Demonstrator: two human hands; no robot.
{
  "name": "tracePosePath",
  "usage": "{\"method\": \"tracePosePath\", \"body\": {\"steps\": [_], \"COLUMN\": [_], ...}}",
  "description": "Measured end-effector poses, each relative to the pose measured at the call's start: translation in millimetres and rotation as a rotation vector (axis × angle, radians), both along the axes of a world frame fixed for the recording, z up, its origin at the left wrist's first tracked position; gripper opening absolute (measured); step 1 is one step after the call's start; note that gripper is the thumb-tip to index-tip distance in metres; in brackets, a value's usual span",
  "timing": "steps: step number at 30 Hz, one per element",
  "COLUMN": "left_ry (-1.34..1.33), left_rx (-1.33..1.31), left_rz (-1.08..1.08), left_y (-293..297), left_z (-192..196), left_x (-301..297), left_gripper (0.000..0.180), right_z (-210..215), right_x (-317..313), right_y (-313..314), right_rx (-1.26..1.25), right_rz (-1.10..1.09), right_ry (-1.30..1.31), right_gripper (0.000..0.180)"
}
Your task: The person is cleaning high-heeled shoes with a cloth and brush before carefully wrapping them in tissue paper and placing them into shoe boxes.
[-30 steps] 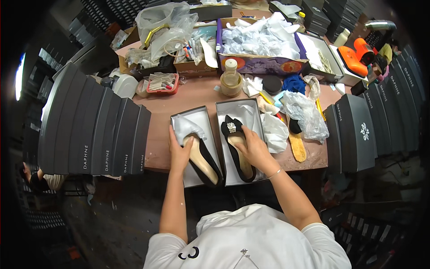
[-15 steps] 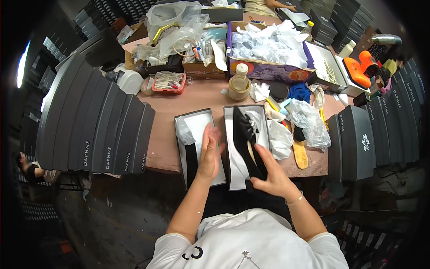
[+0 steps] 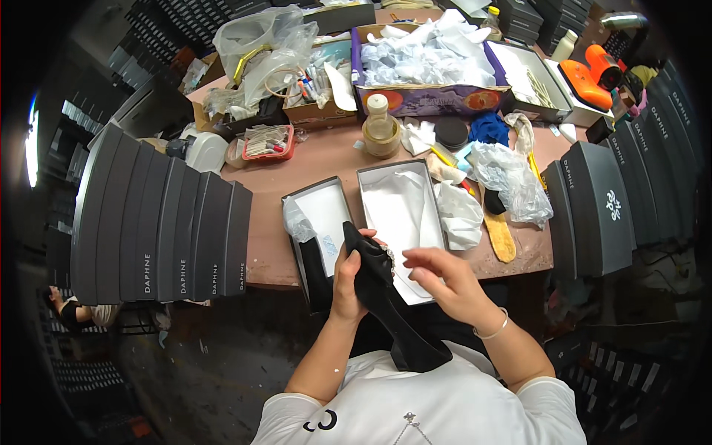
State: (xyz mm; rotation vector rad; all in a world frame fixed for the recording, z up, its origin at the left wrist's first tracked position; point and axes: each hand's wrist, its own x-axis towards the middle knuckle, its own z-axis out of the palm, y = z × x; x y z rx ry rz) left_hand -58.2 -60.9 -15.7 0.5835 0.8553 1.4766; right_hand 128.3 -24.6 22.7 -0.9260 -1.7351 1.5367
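A black high-heeled shoe [image 3: 380, 305] with a sparkling ornament near its toe is in my left hand [image 3: 345, 288], tilted with the toe up and the heel toward my shirt. My right hand [image 3: 456, 291] hovers just right of the shoe, fingers bent and apart, with nothing in them. Beyond the hands lies an open grey shoebox [image 3: 443, 241] lined with white paper. Left of it stands another shallow grey box part [image 3: 342, 185], holding a clear plastic bag [image 3: 298, 219] and a long black item [image 3: 317, 271] whose kind is unclear.
Tall stacks of grey shoeboxes flank the table at left [image 3: 167, 222] and right [image 3: 597, 204]. Farther back are a purple carton [image 3: 437, 102] of crumpled paper, a bottle in a jar [image 3: 381, 133] and a red tray [image 3: 285, 148] of swabs. A yellow insole [image 3: 500, 237] lies at right.
The shoe has come out of the right box and is now in my left hand, close to my body. My right hand has let go of it. The view has shifted slightly.
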Motion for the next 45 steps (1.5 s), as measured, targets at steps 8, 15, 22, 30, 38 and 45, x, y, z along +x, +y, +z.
{"method": "tracePosePath", "body": {"steps": [8, 15, 22, 30, 38, 45], "left_ry": [0.503, -0.065, -0.299, -0.347, -0.334, -0.372], "left_rx": [0.277, 0.153, 0.301, 0.1, 0.035, -0.032], "left_rz": [0.016, -0.159, -0.418, -0.453, -0.466, -0.482], "left_y": [1, 10, 31, 60, 77, 79], "left_z": [2, -16, -48, -44, -58, -59], "left_x": [-17, -1, -19, 3, 10, 6], "left_gripper": [0.076, 0.077, 0.077, 0.067, 0.068, 0.061], "right_z": [-5, -8, -77, -105, -102, -123], "right_x": [-20, -5, 91, 135, 220, 169], "right_y": [9, 5, 104, 175, 221, 199], "right_rx": [-0.038, 0.151, 0.112, 0.526, 0.84, 0.846], "right_rz": [0.0, -0.018, -0.484, -0.349, -0.665, -0.096], "right_ry": [0.176, 0.059, -0.217, -1.159, -1.053, -1.361], "right_gripper": [0.024, 0.02, 0.023, 0.04, 0.025, 0.018]}}
